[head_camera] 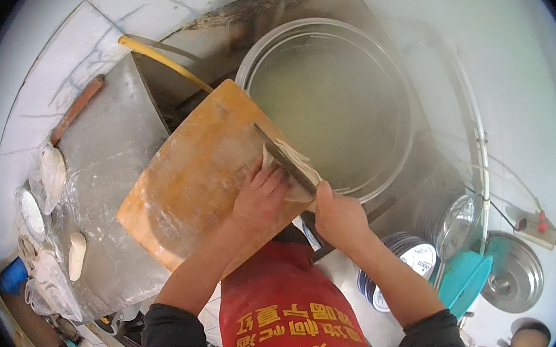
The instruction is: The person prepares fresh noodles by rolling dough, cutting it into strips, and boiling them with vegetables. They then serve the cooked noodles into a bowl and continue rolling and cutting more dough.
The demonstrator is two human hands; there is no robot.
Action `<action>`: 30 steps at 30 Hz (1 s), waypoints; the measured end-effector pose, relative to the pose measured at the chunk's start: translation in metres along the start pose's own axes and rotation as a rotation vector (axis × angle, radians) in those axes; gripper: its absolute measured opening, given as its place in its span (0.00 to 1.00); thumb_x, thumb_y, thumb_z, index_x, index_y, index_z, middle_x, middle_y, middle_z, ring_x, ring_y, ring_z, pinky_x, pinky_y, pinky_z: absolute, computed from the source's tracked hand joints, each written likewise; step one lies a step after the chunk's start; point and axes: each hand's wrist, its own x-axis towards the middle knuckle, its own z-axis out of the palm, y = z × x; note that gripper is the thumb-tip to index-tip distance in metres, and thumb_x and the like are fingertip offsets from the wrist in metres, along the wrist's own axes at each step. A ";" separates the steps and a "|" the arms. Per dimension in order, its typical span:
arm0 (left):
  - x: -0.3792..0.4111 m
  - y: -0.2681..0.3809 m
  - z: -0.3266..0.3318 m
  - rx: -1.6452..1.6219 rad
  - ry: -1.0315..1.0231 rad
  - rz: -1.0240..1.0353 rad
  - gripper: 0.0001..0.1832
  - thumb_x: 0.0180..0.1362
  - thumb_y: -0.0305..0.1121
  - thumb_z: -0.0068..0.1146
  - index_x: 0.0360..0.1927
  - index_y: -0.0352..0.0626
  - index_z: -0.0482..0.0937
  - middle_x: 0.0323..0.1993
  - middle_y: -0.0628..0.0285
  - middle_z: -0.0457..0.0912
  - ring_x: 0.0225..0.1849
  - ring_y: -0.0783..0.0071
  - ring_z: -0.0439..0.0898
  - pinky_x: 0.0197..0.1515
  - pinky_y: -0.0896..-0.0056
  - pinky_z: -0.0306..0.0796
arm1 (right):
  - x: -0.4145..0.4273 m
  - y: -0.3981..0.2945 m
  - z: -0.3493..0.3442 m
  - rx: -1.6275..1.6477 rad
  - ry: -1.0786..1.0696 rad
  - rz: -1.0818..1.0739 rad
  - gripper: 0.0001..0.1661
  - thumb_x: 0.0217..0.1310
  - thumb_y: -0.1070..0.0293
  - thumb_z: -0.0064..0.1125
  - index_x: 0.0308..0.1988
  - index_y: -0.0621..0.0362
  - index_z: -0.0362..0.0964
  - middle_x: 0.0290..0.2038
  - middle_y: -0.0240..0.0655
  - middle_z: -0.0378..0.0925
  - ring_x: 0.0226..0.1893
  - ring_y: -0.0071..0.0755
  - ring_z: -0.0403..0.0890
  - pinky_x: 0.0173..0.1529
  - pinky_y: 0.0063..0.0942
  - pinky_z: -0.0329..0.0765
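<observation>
My right hand (pixel 338 215) grips the end of a long knife (pixel 284 159), whose blade lies across folded dough (pixel 299 191). My left hand (pixel 264 195) rests on that dough with bent fingers, just left of the blade. Thin strips of cut dough (pixel 298 159) lie on the blade's far side, along the edge of a wooden board (pixel 191 157) dusted with flour. The board's right edge overlaps the rim of a large round pot (pixel 331 98) of cloudy, steaming liquid. Some pale strands show at the pot's near rim.
A floured metal worktop (pixel 114 189) at left bears a dough piece (pixel 77 255), plastic bags (pixel 53 175) and a reddish wooden stick (pixel 78 108). A yellow hose (pixel 167 62) runs behind the board. Stacked plates (pixel 412 261), a turquoise basin (pixel 464 283) and a metal lid (pixel 512 271) stand lower right.
</observation>
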 end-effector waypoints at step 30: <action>-0.001 0.015 -0.020 -0.148 -0.032 -0.111 0.24 0.51 0.35 0.65 0.51 0.34 0.77 0.58 0.44 0.71 0.63 0.41 0.68 0.68 0.41 0.61 | -0.003 0.000 0.023 0.030 0.133 -0.073 0.09 0.58 0.73 0.52 0.37 0.62 0.61 0.25 0.49 0.79 0.24 0.56 0.82 0.29 0.47 0.78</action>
